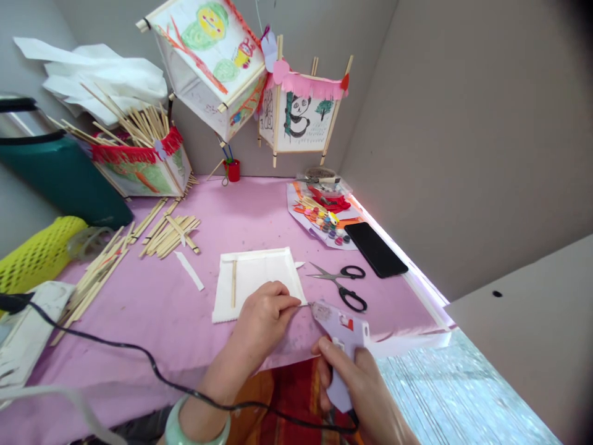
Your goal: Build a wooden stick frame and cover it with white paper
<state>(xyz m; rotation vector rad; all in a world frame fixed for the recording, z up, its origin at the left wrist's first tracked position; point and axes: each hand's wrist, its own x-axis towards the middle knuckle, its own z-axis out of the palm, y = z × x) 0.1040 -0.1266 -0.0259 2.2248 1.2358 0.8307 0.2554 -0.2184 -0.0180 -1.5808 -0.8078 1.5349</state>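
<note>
My right hand [345, 374] grips a lilac hot glue gun [343, 327] by its handle, the nozzle pointing left. My left hand [269, 309] is closed in a pinch right in front of the nozzle; a thin pale piece shows at its fingertips, too small to make out. Partly under my left hand lies a white paper panel [259, 272] with a short bamboo stick [234, 284] lying on it near its left side. Black-handled scissors [343, 284] lie opened to the right of the panel.
A black cord [152, 364] crosses the front to the glue gun. Bamboo sticks [171, 238] lie at left, near a teal bottle [65, 173]. A phone [376, 249] and paint pots [328, 225] are at right. Paper lanterns [301, 114] hang behind.
</note>
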